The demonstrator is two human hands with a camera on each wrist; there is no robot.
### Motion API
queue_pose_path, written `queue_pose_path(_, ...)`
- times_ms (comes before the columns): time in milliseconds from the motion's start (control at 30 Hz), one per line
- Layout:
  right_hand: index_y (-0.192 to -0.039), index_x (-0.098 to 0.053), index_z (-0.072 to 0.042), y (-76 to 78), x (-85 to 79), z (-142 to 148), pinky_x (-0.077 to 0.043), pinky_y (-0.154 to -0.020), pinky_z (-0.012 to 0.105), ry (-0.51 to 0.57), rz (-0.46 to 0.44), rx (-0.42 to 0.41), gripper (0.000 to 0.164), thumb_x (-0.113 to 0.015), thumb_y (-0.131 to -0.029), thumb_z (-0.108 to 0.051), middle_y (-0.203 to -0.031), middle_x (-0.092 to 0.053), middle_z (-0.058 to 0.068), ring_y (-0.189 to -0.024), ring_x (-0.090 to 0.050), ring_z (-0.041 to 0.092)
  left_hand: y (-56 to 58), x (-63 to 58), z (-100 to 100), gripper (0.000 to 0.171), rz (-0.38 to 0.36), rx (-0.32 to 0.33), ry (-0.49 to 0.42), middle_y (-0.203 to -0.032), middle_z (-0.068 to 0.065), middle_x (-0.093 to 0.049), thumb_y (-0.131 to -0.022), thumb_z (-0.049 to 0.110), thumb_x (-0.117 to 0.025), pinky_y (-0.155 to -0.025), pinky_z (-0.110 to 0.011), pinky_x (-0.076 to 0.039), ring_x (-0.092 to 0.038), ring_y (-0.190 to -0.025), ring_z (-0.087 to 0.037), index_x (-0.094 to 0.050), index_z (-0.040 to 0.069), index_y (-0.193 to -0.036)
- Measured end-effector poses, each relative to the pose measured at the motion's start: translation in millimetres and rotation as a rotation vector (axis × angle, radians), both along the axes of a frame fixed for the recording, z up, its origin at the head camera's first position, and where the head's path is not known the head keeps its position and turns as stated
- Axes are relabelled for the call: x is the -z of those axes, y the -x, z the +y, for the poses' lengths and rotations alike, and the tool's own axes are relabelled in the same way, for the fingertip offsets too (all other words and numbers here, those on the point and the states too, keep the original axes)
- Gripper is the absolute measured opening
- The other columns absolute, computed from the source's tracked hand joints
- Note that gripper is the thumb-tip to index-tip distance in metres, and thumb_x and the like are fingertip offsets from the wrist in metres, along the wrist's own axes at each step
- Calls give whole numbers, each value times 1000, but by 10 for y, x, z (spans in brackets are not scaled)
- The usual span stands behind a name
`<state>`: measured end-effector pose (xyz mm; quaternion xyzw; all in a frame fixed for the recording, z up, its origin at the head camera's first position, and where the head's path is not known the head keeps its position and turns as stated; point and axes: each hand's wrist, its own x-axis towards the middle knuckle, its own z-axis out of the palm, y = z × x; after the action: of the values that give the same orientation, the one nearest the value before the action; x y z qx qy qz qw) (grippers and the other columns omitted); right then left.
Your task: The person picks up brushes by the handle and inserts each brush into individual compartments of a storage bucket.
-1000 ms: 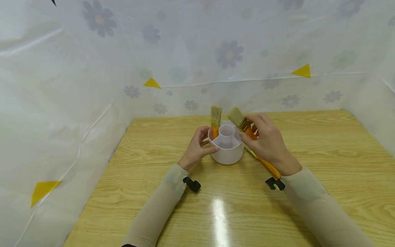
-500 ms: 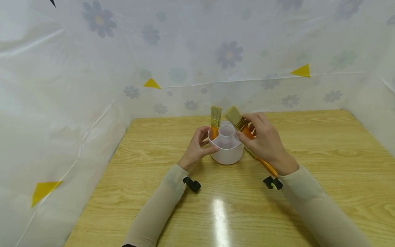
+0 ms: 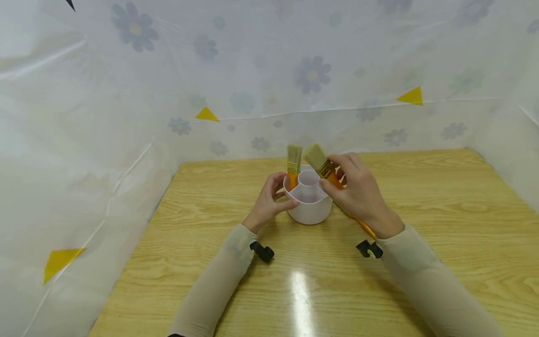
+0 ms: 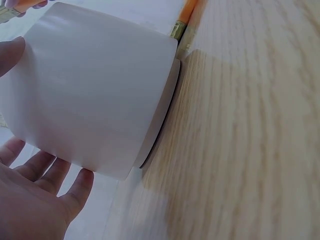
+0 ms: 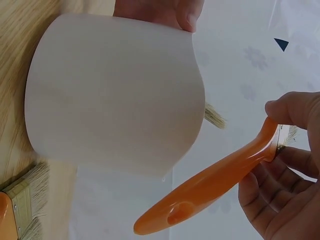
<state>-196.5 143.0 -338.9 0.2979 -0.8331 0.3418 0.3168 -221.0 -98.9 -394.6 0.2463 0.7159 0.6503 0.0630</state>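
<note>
A white round divided holder with a small cup in its centre stands on the table. My left hand grips its left side, thumb over the front rim and fingers round the side. In its left compartment a flat paintbrush stands bristles up. My right hand pinches a second, wider paintbrush near the ferrule, bristles up and leaning left, beside the holder's right rim. In the right wrist view this brush's orange handle hangs free, outside the holder. A third paintbrush lies under the right hand, partly hidden.
The wood-grain table is enclosed by pale flowered sheeting at the back and sides. Yellow triangles mark the sheeting. Black wrist cameras stick out from both sleeves.
My right hand has moved slightly left with its paintbrush, closer to the holder and the standing brush. The left hand and the holder have stayed in place.
</note>
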Motion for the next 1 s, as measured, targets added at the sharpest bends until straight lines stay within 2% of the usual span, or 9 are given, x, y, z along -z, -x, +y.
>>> queue_pose_path(200,-119,-57,1,-2,-7,-24,-50,-59,35,-2,4,3,47,-77,-79,-11,-102,-55,12,-71,-53,20,107,200,3,74,19,-34,-5,-140,-13,-42,-82,4,-73,-105,-45,-36,-42,-129,-25,-30,7,-142)
queue_pose_path(400,-118,-58,1,-1,-34,-75,-49,-58,33,15,17,-9,45,-76,-78,-10,-99,-55,11,-70,-53,20,120,244,2,72,38,-42,-14,-137,-6,-45,-81,11,-75,-104,-43,-38,-44,-126,-19,-34,13,-140)
queue_pose_path(533,-117,-58,1,11,-50,-114,-47,-58,28,28,27,-17,44,-76,-78,-9,-99,-55,11,-69,-52,19,123,236,-3,72,34,-42,-15,-137,-8,-44,-82,10,-75,-104,-43,-38,-44,-126,-21,-33,11,-140)
queue_pose_path(767,-117,-57,1,2,-95,-159,-47,-58,30,63,20,-40,43,-75,-79,-8,-98,-54,11,-70,-51,20,-12,-26,14,73,-3,-12,-3,-140,-21,-39,-83,-1,-70,-106,-50,-33,-40,-129,-33,-26,-4,-142)
queue_pose_path(1000,-117,-58,0,-3,-112,-210,-47,-58,29,80,16,-51,43,-76,-79,-8,-97,-55,11,-71,-51,18,-19,-29,10,73,4,-3,-11,-140,-23,-38,-83,-2,-69,-106,-51,-33,-39,-129,-36,-25,-5,-142)
